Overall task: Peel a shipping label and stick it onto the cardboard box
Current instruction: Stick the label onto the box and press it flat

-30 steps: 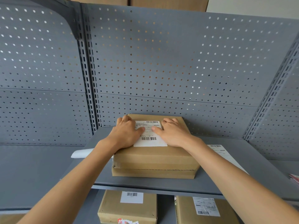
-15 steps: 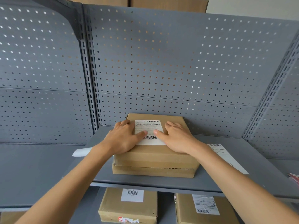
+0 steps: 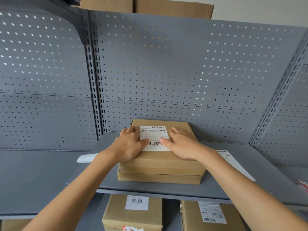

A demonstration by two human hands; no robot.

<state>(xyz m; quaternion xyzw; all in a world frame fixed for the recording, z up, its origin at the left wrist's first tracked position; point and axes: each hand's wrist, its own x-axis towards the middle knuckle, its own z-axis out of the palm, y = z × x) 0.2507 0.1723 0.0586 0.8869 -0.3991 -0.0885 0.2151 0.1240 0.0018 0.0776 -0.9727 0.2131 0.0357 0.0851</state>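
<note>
Grey shelf [image 3: 166, 189], perforated back panel [image 3: 166, 72]

Grey metal shelf [image 3: 166, 189], front edge bare. Grey perforated back panel [image 3: 166, 64] behind it, slotted uprights either side. White blank paper strip [image 3: 87, 157] lying at shelf's left end. White printed sheet with barcode [image 3: 233, 162] flat on the right. Below: two brown cardboard parcels, left one [image 3: 116, 217] and right one [image 3: 190, 219], each labelled. Brown cartons [image 3: 173, 9] on top.

Label [image 3: 154, 138] print too small to read; side edges under left hand [image 3: 128, 145] and right hand [image 3: 180, 144]; lower boxes [image 3: 133, 214] cut by frame bottom.
</note>
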